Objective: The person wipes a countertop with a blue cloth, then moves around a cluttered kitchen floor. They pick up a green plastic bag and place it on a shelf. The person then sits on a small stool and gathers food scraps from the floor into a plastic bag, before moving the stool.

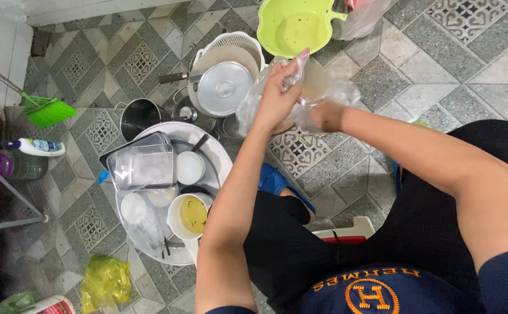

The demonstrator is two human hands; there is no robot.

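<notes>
Head view looks straight down on a seated person whose left hand (275,99) grips the bunched top of a clear plastic bag (318,96), fingers closed around it, while the right hand (323,115) is pushed into or behind the film — whether its fingers are curled or spread I cannot tell. The bag hangs above the floor, just in front of the knees, near a lime-green strainer bowl (293,26). As a judgement, the washing-up has barely begun: the round metal basin (216,148) is heaped with unwashed things — a clear lidded container (142,166), white bowls, a cup with yellowish liquid (193,215). A pot lid (225,88) lies beside it. Patterned grey floor tiles (440,75) serve as the work surface; a green broom (44,110) leans near the wall.
</notes>
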